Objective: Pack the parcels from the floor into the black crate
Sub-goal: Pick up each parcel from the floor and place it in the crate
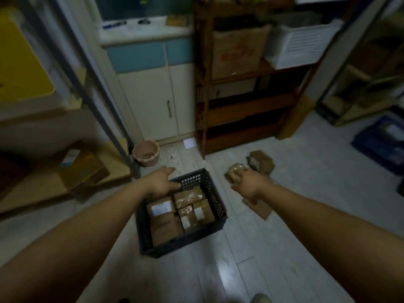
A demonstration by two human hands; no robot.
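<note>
1. Here, the black crate [215,201] sits on the pale floor [251,270] in the middle of the scene, between the person's two outstretched forearms.
2. Inside it, several brown parcels [192,206] lie packed flat side by side, some with white labels facing up; one larger labelled box [161,209] lies at the far left of the crate's inside.
3. The left hand [162,182] reaches over the crate's far left corner with its fingers straight and relaxed, gripping nothing. Whether the fingertips touch the rim I cannot tell.
4. The right hand [247,185] is up off the floor, just right of the crate, with its fingers curled round a small lumpy wrapped parcel [234,174].
5. On the floor beyond that hand rests a brown boxed parcel [261,164] with a label on its side, apart from the crate.
6. Nearer, a flat piece of cardboard [261,210] lies on the floor, partly hidden under the right wrist.
7. To the far left of the crate stands a pink bucket [146,153], beside a grey post.
8. Further back are a white cabinet [157,95] and, to its right, a wooden shelf [244,110] carrying a cardboard box and a white bin.
</note>
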